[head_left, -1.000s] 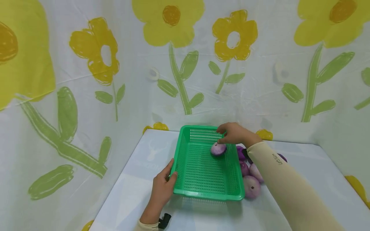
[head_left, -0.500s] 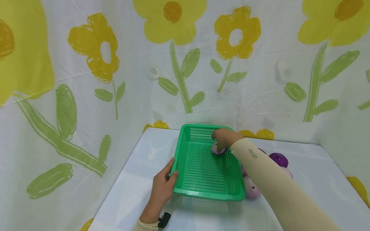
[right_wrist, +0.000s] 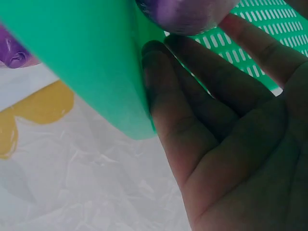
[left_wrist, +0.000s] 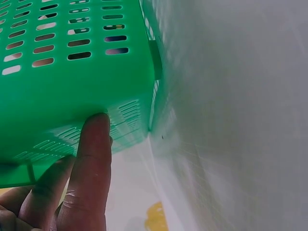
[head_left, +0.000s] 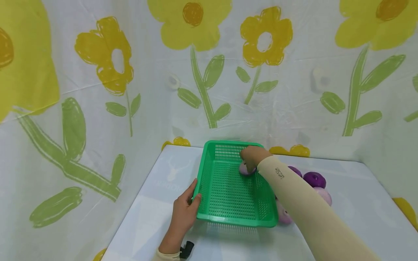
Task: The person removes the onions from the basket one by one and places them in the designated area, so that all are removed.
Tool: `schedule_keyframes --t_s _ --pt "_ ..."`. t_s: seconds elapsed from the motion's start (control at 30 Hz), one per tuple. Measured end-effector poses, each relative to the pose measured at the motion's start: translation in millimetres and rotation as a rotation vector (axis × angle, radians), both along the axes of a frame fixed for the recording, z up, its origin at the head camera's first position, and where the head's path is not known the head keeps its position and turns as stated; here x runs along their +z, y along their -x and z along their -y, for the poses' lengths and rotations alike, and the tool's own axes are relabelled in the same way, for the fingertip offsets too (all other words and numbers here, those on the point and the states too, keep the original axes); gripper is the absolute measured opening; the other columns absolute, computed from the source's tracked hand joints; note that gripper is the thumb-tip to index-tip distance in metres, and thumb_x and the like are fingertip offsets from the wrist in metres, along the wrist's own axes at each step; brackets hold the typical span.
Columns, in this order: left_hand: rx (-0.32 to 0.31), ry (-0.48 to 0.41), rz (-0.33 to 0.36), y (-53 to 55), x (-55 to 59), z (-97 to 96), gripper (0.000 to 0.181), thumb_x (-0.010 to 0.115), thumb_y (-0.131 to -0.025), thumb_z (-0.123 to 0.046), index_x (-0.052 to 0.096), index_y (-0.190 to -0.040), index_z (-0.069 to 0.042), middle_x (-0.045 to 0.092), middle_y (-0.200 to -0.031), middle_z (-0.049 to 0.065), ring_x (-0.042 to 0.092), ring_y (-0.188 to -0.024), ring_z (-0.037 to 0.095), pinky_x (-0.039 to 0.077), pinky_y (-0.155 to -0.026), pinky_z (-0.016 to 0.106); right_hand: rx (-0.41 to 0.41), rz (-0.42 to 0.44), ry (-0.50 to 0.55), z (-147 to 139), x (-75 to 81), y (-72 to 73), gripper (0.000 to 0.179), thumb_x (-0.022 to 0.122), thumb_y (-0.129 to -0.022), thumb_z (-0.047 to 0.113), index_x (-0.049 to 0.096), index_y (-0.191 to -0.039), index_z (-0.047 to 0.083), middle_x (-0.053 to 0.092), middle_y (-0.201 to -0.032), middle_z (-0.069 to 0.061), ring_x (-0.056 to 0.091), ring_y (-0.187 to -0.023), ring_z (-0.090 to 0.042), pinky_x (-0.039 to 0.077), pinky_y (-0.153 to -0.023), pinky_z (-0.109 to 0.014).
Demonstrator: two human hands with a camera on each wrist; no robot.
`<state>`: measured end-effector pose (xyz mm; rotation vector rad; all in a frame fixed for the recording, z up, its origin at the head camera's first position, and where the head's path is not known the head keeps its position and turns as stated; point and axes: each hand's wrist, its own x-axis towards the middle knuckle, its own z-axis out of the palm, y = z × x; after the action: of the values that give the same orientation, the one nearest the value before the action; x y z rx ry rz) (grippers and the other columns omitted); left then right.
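A green plastic basket (head_left: 233, 219) with slotted walls and floor stands in the middle of the table. My left hand (head_left: 184, 214) grips its left rim, thumb over the edge and fingers against the outer wall; in the left wrist view the fingers (left_wrist: 89, 168) touch the green side. Inside, near the back right corner, lies a purple onion (head_left: 244, 168). My right hand (head_left: 256, 156) reaches over the right rim with fingers bent down around this onion. In the right wrist view, the fingertips meet the onion (right_wrist: 187, 12), which is partly cut off by the frame.
Right of the basket lie several more onions, including a dark purple onion (head_left: 314, 179) and a pale onion (head_left: 323, 195); my right sleeve (head_left: 300, 199) hides part of the group. A flower-printed sheet (head_left: 209, 72) rises behind the white table (head_left: 156, 185).
My right hand, earlier raised above the onion by the basket's right rim, has lowered and turned onto it. The onion has barely shifted. My left hand keeps its place on the basket.
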<state>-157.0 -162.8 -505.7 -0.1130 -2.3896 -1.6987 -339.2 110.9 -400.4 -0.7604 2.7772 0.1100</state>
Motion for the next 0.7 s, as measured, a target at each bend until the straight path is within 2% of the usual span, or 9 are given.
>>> schedule_keyframes --t_s 0.13,0.23,0.47,0.7 --pt "0.006 0.008 -0.001 0.2 0.5 -0.2 0.056 0.062 -0.108 -0.017 0.045 -0.161 -0.019 0.05 -0.157 0.01 0.05 -0.141 0.033 0.05 -0.103 0.053 -0.012 0.014 0.046 -1.7 -0.4 -1.1 0.044 0.082 -0.085 0.004 0.076 -0.128 0.011 0.073 -0.121 -0.005 0.068 -0.108 -0.024 0.058 -0.087 -0.042" --pt "0.007 0.007 -0.008 0.5 0.3 0.1 0.056 0.062 -0.108 -0.016 0.045 -0.161 -0.02 0.05 -0.157 0.01 0.05 -0.141 0.032 0.05 -0.103 0.054 -0.047 0.045 0.075 -1.4 -0.7 -0.6 0.051 0.084 -0.086 0.006 0.073 -0.135 0.013 0.071 -0.131 -0.006 0.066 -0.117 -0.026 0.057 -0.092 -0.044" --pt "0.006 0.006 -0.005 0.1 0.5 -0.3 0.056 0.062 -0.108 -0.015 0.046 -0.161 -0.018 0.051 -0.156 0.01 0.05 -0.141 0.033 0.05 -0.103 0.054 -0.123 0.129 0.107 2.1 -3.7 7.3 0.06 0.093 -0.079 0.011 0.073 -0.136 0.018 0.066 -0.137 -0.006 0.062 -0.115 -0.023 0.056 -0.086 -0.042" --pt "0.007 0.0 -0.014 0.2 -0.1 -1.0 0.056 0.062 -0.108 -0.015 0.046 -0.161 -0.019 0.051 -0.156 0.01 0.052 -0.139 0.033 0.053 -0.1 0.051 -0.064 0.134 0.238 -2.3 1.0 6.1 0.063 0.09 -0.079 0.005 0.071 -0.138 0.016 0.062 -0.144 -0.01 0.058 -0.121 -0.025 0.055 -0.079 -0.039"
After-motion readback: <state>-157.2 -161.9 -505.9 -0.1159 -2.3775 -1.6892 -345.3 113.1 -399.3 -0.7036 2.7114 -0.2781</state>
